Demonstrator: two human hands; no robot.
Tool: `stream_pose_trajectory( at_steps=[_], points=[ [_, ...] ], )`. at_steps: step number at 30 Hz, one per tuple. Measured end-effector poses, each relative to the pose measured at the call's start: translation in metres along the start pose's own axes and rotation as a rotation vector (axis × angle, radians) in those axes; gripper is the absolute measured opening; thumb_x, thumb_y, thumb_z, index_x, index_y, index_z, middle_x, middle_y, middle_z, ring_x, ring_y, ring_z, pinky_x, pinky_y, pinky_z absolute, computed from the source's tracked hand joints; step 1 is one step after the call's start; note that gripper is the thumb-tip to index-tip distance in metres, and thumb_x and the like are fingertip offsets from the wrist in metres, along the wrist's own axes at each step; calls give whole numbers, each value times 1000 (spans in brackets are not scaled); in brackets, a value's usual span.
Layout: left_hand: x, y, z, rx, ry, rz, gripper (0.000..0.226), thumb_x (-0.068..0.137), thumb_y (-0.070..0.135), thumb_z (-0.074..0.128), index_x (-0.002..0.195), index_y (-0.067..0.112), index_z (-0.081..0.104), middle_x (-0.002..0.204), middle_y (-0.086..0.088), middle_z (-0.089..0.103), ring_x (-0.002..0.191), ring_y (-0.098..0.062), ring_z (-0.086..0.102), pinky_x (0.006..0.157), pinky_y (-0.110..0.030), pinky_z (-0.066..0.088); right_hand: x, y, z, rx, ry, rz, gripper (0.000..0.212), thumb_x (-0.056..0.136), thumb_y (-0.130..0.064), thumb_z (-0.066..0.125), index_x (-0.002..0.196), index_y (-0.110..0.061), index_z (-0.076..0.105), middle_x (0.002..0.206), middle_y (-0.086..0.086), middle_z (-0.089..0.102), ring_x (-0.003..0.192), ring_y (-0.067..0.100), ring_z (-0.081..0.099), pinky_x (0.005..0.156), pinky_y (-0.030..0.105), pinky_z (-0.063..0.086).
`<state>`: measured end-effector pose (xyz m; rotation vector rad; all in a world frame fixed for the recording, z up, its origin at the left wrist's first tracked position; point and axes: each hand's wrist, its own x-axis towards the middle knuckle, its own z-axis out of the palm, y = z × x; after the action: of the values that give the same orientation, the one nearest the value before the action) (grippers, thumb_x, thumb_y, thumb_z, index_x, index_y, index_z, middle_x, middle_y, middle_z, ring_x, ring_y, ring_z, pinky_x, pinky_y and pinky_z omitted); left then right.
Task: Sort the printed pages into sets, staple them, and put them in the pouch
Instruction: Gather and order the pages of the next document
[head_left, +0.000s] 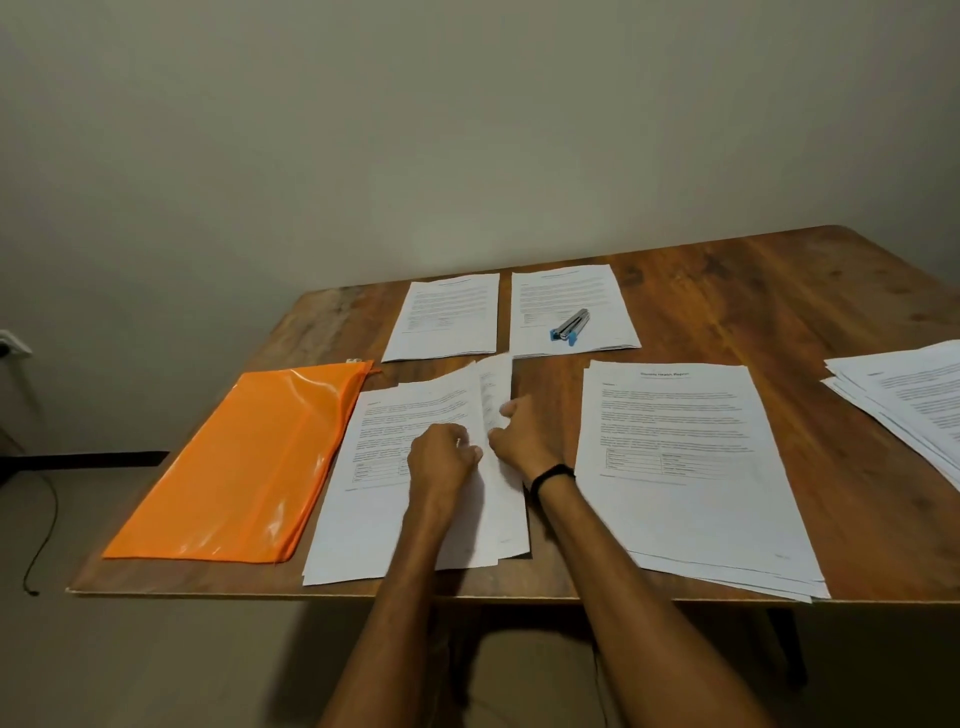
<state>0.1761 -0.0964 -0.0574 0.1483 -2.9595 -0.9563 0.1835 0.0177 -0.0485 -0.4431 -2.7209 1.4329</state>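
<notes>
Two bare forearms reach over the near edge of the brown wooden table (779, 291) to a stack of white printed pages (384, 499) lying at its front centre. The left hand (444, 457) rests on this stack with its fingers curled, pinching the edge of a sheet. The right hand (527, 436), with a thin black wristband (551, 475) on its wrist, sits just beside it, its fingers curled round the raised right edges of several sheets. The two hands almost touch.

Just left of this stack lies a flat orange translucent plastic pouch (244, 457), its long edge beside the paper; whether anything is inside it cannot be told. To the right lies a second stack of printed pages with a bold heading (691, 467), its lower sheets fanned at the table's edge. Further back are two smaller sets side by side: the left set (447, 317) is bare, and on the right set (561, 291) rests a grey and blue stapler (570, 326). A loose fanned pile of pages (914, 400) lies at the right border.
</notes>
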Motion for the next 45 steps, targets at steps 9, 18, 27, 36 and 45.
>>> stream_pose_trajectory(
  at_steps=[9, 18, 27, 36, 45],
  points=[
    [-4, -10, -4, -17, -25, 26, 32, 91, 21, 70, 119, 4, 70, 120, -12, 70, 108, -27, 64, 85, -25, 38, -12, 1, -69, 86, 470, -73, 54, 91, -4, 65, 138, -17, 42, 124, 9, 67, 110, 32, 65, 88, 40, 54],
    [-15, 21, -15, -361, 100, 116, 27, 101, 35, 55, 113, 17, 71, 113, -5, 71, 97, -17, 65, 91, -36, 52, -8, 44, -167, 621, 509, -93, 38, 88, 0, 71, 121, -12, 56, 117, 7, 70, 104, 19, 70, 87, 43, 60],
    [-29, 57, -21, -804, -169, 209, 25, 96, 39, 64, 118, 28, 68, 114, 11, 73, 102, -17, 72, 87, -38, 58, -9, 58, -158, 642, 372, -41, 33, 87, -23, 74, 115, -10, 66, 112, 7, 73, 100, 22, 71, 89, 46, 59],
    [-13, 16, -37, -327, 87, 142, 37, 91, 29, 63, 126, 17, 65, 126, -7, 67, 97, -32, 66, 88, -53, 56, -18, 127, -157, -432, 577, 625, 81, 75, -70, 70, 123, -7, 54, 135, 23, 48, 124, 39, 44, 108, 49, 36],
    [-11, 14, -32, -280, 56, 122, 39, 94, 26, 65, 132, 17, 63, 126, -5, 67, 93, -30, 67, 88, -53, 56, -7, 124, -152, -474, 489, 549, 57, 86, -50, 72, 123, -9, 57, 131, 19, 52, 118, 33, 48, 100, 44, 42]
  ],
)
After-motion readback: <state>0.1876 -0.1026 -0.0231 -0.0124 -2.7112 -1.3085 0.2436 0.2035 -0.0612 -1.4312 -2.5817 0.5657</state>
